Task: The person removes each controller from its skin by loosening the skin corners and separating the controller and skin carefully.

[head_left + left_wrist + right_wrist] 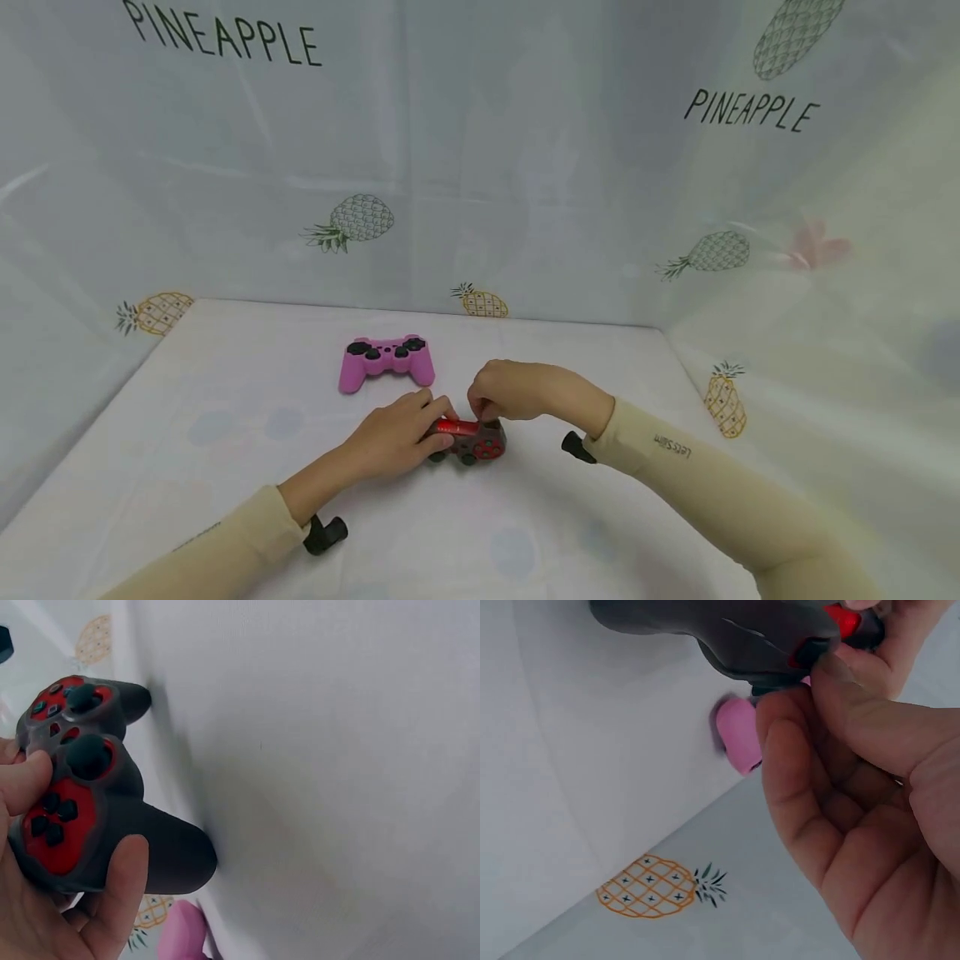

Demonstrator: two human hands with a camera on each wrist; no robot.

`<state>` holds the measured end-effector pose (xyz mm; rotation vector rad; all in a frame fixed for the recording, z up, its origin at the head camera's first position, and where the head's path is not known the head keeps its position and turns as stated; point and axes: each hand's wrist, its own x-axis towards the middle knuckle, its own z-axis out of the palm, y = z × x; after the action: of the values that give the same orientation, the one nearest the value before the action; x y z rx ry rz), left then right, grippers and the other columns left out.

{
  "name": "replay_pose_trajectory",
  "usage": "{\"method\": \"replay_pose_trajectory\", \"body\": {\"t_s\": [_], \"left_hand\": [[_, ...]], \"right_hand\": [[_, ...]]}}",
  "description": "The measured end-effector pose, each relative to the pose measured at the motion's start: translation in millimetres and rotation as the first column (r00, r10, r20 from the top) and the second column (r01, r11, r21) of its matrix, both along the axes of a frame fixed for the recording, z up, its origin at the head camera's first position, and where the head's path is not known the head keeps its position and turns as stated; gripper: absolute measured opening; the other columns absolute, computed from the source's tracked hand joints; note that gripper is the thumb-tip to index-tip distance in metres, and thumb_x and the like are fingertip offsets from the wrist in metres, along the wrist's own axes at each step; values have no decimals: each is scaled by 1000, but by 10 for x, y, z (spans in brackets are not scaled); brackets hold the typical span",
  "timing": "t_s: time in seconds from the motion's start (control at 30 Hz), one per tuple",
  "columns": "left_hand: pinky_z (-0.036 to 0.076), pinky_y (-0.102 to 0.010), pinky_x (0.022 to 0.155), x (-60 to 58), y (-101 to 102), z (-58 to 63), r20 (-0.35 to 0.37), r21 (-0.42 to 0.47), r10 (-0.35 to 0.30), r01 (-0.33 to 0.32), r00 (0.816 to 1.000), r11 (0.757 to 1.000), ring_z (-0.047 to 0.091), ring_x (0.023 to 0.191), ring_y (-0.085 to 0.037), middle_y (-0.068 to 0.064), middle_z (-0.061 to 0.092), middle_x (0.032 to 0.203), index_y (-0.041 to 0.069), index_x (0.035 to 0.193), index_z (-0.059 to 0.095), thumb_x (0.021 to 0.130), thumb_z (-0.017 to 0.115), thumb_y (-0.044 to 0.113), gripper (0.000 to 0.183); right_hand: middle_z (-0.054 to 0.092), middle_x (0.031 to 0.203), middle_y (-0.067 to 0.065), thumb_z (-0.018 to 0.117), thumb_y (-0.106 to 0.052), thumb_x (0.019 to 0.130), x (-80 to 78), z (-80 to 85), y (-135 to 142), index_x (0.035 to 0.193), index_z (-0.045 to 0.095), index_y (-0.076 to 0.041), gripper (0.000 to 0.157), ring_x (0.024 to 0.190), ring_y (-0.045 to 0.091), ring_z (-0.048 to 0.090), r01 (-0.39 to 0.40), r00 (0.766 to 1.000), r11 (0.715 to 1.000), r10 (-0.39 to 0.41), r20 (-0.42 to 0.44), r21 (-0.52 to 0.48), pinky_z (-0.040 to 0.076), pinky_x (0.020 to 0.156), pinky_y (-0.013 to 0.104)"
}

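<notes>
A black-and-red game controller [489, 446] is held up on its grip ends at the middle of the white table. My left hand [401, 429] grips its left part; in the left wrist view the thumb lies over the face between the button areas and fingers curl around underneath. From the other side my right hand [517, 390] has its thumb and curled index finger at the shoulder buttons [810, 652], pinching at that edge. The right wrist view shows the controller's dark back [757, 634].
A pink game controller [387, 362] lies just behind my left hand, with black sticks and buttons. The white table [247, 350] backs onto a hanging sheet [525, 167] printed with pineapples. Each wrist wears a small black camera [326, 536].
</notes>
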<state>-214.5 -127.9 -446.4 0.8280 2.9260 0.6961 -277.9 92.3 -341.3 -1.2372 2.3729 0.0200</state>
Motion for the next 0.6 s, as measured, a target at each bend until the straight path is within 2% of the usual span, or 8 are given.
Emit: {"method": "replay_pose_trajectory", "body": {"t_s": [0.13,0.27,0.43,0.6], "left_hand": [[41,-30,60,5,13,-10,-22,5,13,-13,1000,1000,46,81,-8,10,47,92,31,122,62,104,68,40,21],[41,-31,61,7,14,-11,-27,11,28,-28,999,1000,46,83,-8,10,48,93,31,122,62,105,68,40,20],[41,-32,62,0,6,-25,-20,22,23,-22,1000,1000,48,85,-8,11,49,95,32,120,61,105,68,40,18],[41,-33,62,-8,-4,-23,2,37,21,-21,1000,999,48,85,-9,11,49,95,32,119,61,105,68,39,17]], "right_hand": [[67,89,-8,71,-10,103,-8,41,-54,97,75,-12,8,83,7,60,16,1000,997,-17,16,71,53,77,24],[66,93,-7,67,-11,106,-9,40,-43,100,74,-12,8,87,9,59,15,1000,996,-15,6,85,53,80,25],[62,96,-8,62,-13,109,-4,5,51,102,71,-13,11,90,9,58,-15,1000,999,15,-1,48,52,84,24],[59,93,-9,60,-8,109,18,-28,171,99,68,-14,13,86,9,56,-35,999,999,35,5,-24,51,82,24]]}}
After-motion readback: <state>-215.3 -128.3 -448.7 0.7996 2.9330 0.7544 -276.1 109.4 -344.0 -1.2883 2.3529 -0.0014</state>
